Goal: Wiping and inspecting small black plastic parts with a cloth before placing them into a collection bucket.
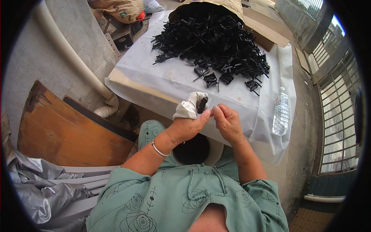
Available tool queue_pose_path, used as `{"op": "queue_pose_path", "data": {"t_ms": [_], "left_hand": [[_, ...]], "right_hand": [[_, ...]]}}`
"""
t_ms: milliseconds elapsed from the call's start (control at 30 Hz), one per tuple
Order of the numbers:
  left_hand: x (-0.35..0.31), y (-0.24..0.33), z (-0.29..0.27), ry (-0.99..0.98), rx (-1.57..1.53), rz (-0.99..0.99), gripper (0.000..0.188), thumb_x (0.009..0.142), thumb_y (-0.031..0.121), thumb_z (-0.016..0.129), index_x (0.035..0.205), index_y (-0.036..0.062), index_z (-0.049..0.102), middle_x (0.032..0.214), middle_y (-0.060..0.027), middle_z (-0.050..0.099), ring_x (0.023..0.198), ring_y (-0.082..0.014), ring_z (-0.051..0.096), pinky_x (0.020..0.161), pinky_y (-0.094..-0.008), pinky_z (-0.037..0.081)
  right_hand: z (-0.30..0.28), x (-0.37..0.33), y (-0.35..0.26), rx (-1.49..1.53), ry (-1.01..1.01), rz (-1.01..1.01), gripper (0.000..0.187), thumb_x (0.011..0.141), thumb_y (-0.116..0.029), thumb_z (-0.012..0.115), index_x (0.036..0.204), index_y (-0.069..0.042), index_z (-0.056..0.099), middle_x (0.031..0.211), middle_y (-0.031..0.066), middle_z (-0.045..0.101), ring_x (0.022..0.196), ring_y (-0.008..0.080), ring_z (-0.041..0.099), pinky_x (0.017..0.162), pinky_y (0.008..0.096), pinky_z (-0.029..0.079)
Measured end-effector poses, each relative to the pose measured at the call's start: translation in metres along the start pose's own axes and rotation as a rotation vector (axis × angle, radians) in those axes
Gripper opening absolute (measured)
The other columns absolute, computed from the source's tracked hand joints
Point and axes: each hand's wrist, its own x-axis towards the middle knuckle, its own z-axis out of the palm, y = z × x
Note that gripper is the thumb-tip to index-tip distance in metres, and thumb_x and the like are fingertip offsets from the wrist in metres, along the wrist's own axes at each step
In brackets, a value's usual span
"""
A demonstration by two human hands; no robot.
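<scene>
Basically, the left hand (188, 123), fingers wrapped in white cloth (187, 107), is closed around a small black plastic piece (202, 104). Piece sits upright-ish at the fingertips, against the cloth, just above the thumb. Right hand (229, 123), bare, is right beside it, thumb and fingers closed in a pinch near the left thumb tip; can't tell if anything is between them. Piece lies just left of the right fingertips. Silver bangle (158, 150) on left wrist. Below the hands, a pale bucket (218, 150) with dark inside, between the knees. Beyond, white sheet (164, 83) over a table, big heap of black parts (212, 42) on top, few loose ones nearer. Clear bottle (281, 114) lies at right.
</scene>
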Motion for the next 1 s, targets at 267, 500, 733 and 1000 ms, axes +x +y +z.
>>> {"op": "queue_pose_path", "data": {"t_ms": [267, 500, 733, 1000], "left_hand": [[0.003, 0.016, -0.011, -0.107, -0.402, -0.418, 0.031, 0.089, 0.006, 0.043, 0.12, 0.0034, 0.039, 0.086, -0.0038, 0.053, 0.071, -0.0083, 0.048, 0.063, -0.0211, 0.042], [0.0, 0.024, -0.009, -0.264, -0.175, -0.134, 0.031, 0.087, 0.008, 0.04, 0.118, 0.0008, 0.041, 0.078, 0.0016, 0.048, 0.059, -0.0027, 0.039, 0.051, -0.0175, 0.034], [0.0, 0.017, -0.007, -0.179, -0.187, -0.208, 0.027, 0.083, 0.006, 0.044, 0.109, -0.0005, 0.044, 0.086, -0.0072, 0.052, 0.069, -0.0118, 0.049, 0.062, -0.0249, 0.042], [-0.01, 0.009, -0.002, -0.057, 0.16, -0.049, 0.022, 0.081, 0.009, 0.046, 0.1, -0.0032, 0.049, 0.082, -0.021, 0.056, 0.077, -0.0367, 0.055, 0.067, -0.0381, 0.046]], "right_hand": [[-0.015, 0.005, 0.009, -0.278, -0.015, -0.281, 0.009, 0.079, -0.007, 0.064, 0.086, -0.001, 0.062, 0.064, -0.0036, 0.051, 0.058, 0.0046, 0.044, 0.052, 0.0215, 0.037], [-0.004, 0.008, -0.006, -0.008, -0.072, -0.092, 0.012, 0.082, -0.01, 0.063, 0.078, 0.0, 0.057, 0.062, 0.003, 0.05, 0.056, 0.0087, 0.043, 0.052, 0.0225, 0.037], [0.001, 0.009, -0.007, -0.251, -0.185, -0.184, 0.024, 0.092, -0.015, 0.047, 0.074, 0.0, 0.05, 0.059, 0.0051, 0.043, 0.056, 0.0143, 0.038, 0.054, 0.028, 0.037], [0.02, 0.01, 0.014, -0.165, -0.143, -0.081, 0.024, 0.09, -0.015, 0.048, 0.072, 0.001, 0.05, 0.058, 0.0165, 0.047, 0.052, 0.0282, 0.044, 0.052, 0.0356, 0.039]]}}
